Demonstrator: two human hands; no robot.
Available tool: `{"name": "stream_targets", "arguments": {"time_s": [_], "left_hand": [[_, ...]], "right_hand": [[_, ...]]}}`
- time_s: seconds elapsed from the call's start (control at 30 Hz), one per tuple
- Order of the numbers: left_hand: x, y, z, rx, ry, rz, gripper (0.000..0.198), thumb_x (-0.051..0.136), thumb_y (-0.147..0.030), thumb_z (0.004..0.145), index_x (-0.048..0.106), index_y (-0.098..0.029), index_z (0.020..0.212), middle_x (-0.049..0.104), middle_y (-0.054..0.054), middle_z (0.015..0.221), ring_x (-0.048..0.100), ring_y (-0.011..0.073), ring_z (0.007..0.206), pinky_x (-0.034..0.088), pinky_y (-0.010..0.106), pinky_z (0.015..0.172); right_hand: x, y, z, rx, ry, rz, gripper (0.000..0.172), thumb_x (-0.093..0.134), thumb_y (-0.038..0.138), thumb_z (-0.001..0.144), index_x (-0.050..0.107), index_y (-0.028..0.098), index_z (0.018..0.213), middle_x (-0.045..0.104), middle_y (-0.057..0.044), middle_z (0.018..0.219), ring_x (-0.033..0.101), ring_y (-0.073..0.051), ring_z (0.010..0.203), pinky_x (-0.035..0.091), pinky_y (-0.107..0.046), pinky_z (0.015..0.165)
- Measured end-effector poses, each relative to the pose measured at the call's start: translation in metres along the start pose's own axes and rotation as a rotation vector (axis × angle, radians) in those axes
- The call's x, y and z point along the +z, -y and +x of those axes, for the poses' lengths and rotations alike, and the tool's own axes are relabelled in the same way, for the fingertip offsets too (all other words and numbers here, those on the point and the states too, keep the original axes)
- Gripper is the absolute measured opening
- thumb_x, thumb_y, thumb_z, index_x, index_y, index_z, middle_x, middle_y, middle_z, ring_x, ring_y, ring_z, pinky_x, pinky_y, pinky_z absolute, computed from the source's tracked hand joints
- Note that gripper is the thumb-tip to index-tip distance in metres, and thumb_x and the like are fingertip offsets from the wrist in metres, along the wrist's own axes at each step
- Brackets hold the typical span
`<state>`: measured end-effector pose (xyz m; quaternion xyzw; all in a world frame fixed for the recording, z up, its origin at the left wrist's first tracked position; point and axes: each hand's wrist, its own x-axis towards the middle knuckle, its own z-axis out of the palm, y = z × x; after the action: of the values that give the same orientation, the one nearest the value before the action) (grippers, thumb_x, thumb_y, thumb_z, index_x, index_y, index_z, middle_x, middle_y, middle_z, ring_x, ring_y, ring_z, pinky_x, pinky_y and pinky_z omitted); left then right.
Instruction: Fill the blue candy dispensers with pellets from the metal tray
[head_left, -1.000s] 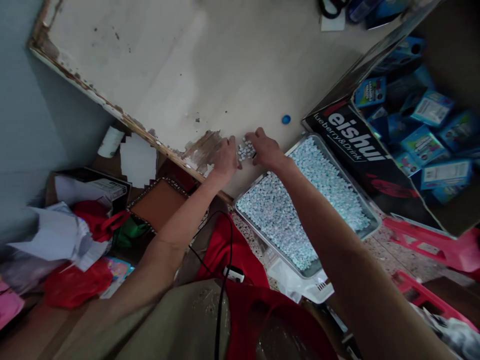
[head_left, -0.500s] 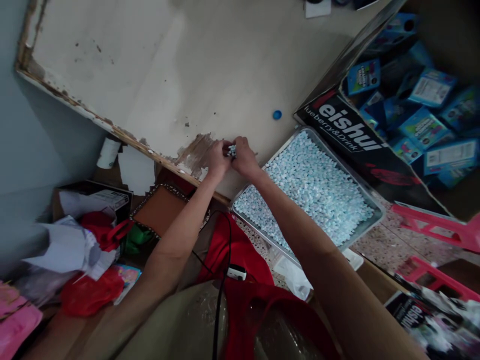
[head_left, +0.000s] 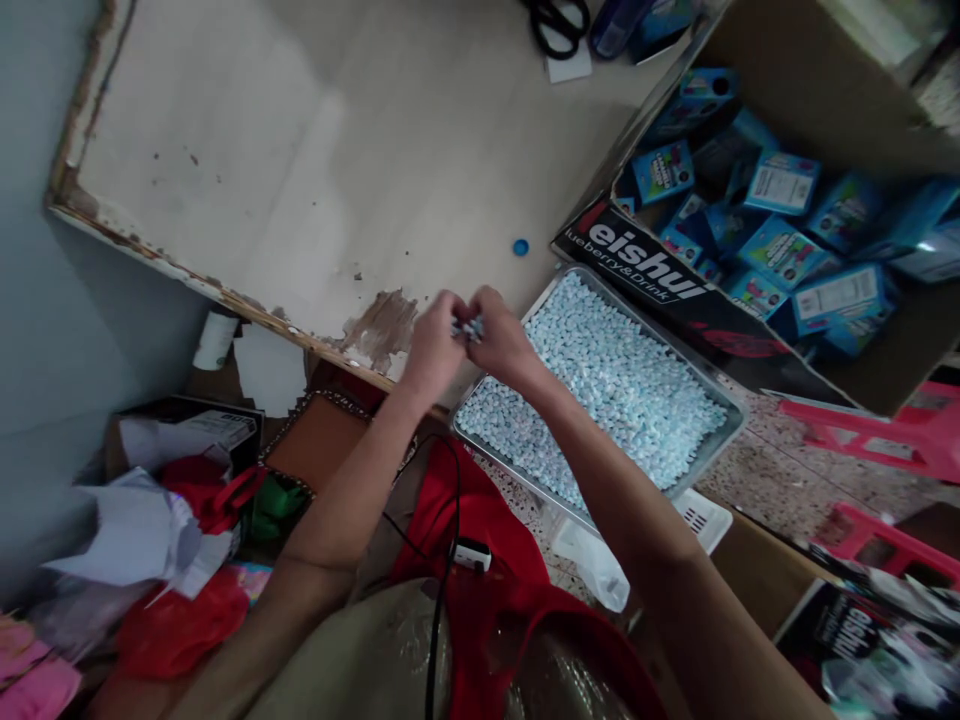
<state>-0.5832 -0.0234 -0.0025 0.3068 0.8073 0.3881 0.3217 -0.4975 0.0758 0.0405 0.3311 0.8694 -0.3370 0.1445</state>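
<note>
My left hand [head_left: 437, 338] and my right hand [head_left: 498, 335] meet over the near edge of the worn table [head_left: 247, 170]. The fingers of both are curled around a small cluster of pale-blue candies [head_left: 469, 327], partly hidden between them. Just right of my hands, a metal tray [head_left: 739, 412] holds a thick layer of similar small candies [head_left: 622, 380]. My right forearm passes over the tray's near left part. Whether anything else sits inside my fingers is hidden.
A blue cap [head_left: 520, 247] lies on the table, with black scissors [head_left: 559, 28] farther back. An open carton [head_left: 637, 255] of small blue boxes [head_left: 784, 182] stands beyond the tray. Pink plastic stools [head_left: 885, 430] are at the right. Papers and bags [head_left: 180, 620] are piled lower left.
The view has shifted, bringing the scissors and more of the carton into sight. My hands have turned inward and drawn closer together, still around the candies.
</note>
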Motion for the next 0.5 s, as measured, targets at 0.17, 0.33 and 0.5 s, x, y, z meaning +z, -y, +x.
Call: {"name": "stream_targets", "arguments": {"time_s": [0.17,0.33,0.5], "left_hand": [[0.072,-0.087,-0.069,0.089,0.270,-0.115,0.039,0.052,0.003,0.085,0.059,-0.021,0.115,0.071,0.016,0.118,0.070,0.0280,0.113,0.059,0.044,0.097],[0.096,-0.083,-0.085,0.337,0.453,-0.106,0.049,0.053,0.005,0.088,0.067,-0.022,0.127,0.067,0.016,0.142,0.068,0.0269,0.128,0.057,0.040,0.105],[0.046,0.003,-0.039,0.073,0.175,0.200,0.023,0.060,-0.010,0.099,0.074,-0.020,0.114,0.077,0.013,0.115,0.072,0.0300,0.114,0.055,0.042,0.102]], "right_hand": [[-0.060,-0.066,-0.105,0.190,-0.005,-0.027,0.024,0.058,0.025,0.081,0.055,0.030,0.104,0.071,-0.010,0.112,0.070,-0.028,0.095,0.057,-0.040,0.083],[-0.111,-0.124,-0.155,0.318,0.093,-0.280,0.035,0.073,0.025,0.075,0.070,0.035,0.108,0.077,-0.014,0.124,0.077,-0.036,0.096,0.059,-0.054,0.087],[-0.106,-0.099,-0.093,0.287,-0.097,-0.191,0.011,0.069,0.032,0.089,0.078,0.029,0.094,0.082,-0.009,0.094,0.079,-0.031,0.092,0.058,-0.045,0.086]]}}
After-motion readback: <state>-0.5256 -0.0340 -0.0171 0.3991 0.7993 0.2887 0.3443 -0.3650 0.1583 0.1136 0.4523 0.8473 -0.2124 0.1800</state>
